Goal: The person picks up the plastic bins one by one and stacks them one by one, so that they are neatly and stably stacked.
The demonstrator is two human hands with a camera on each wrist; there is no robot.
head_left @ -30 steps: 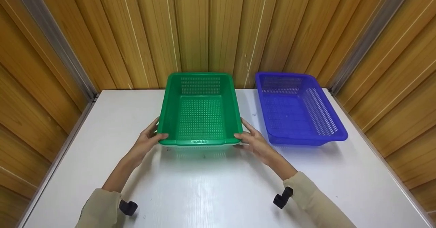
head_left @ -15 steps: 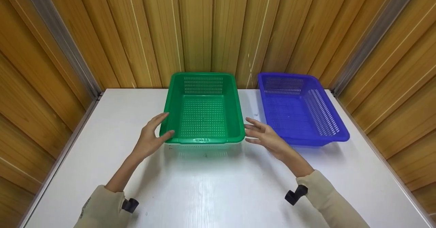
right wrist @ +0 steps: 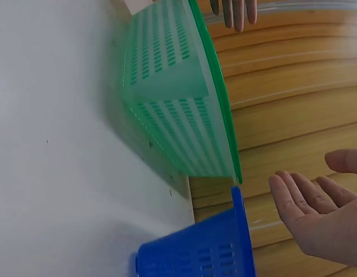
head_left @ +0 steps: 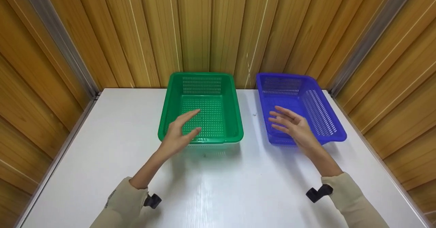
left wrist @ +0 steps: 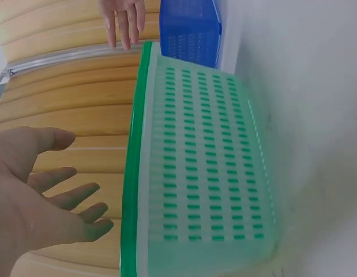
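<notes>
Having shifted right, the left hand [head_left: 176,134] is hovering released, thumb and fingers parted, above the green basket [head_left: 214,119]; the right hand [head_left: 300,131], likewise shifted and released, is hovering above the purple basket [head_left: 315,112]. Both are standing near the far edge of the surface [head_left: 221,187].

A white table [head_left: 218,194] stands against yellow-brown walls [head_left: 194,27] with a wood-like pattern. Grey metal strips [head_left: 61,37] run in two corners, and the table reflects light.
</notes>
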